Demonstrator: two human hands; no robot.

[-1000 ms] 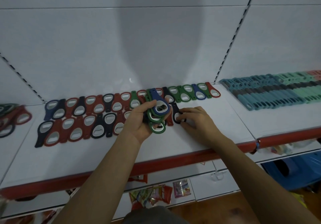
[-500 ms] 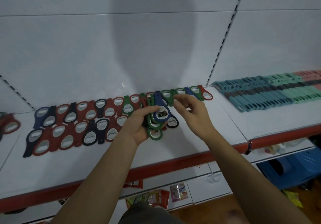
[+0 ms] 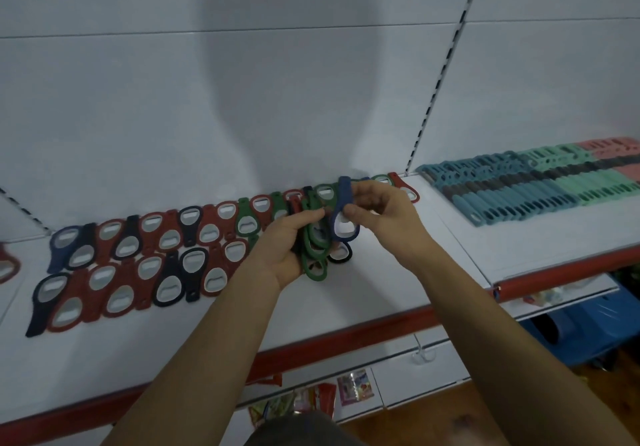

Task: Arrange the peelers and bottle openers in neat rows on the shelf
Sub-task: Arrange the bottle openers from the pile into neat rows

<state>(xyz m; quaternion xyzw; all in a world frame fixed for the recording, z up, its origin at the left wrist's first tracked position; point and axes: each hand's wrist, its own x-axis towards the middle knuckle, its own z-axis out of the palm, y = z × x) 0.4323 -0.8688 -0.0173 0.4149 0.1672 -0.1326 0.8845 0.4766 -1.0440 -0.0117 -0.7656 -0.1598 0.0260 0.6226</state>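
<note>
Findings:

- The left hand [image 3: 284, 248] covers the near side of the gripped bunch of green plastic bottle openers [image 3: 313, 241]; count indeterminate.
- The right hand [image 3: 384, 213], pinching a dark blue plastic opener [image 3: 343, 210], hides part of the back row's far end [image 3: 401, 185].
- A black ring-headed opener [image 3: 341, 255] lies partly under the bunch.
- A red plastic opener [image 3: 6, 265] is cut off by the left edge, and the teal, mint and pink peelers [image 3: 540, 189] by the right.
- The bright packets [image 3: 353, 381] below are blurred, labels unreadable.

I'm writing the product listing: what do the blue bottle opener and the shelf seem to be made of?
The blue bottle opener pinched in the right hand has a matte body, likely plastic or a rubber coating; the pale grey insert in its loop looks like metal. The shelf is smooth white with a soft sheen, probably painted metal.
</note>
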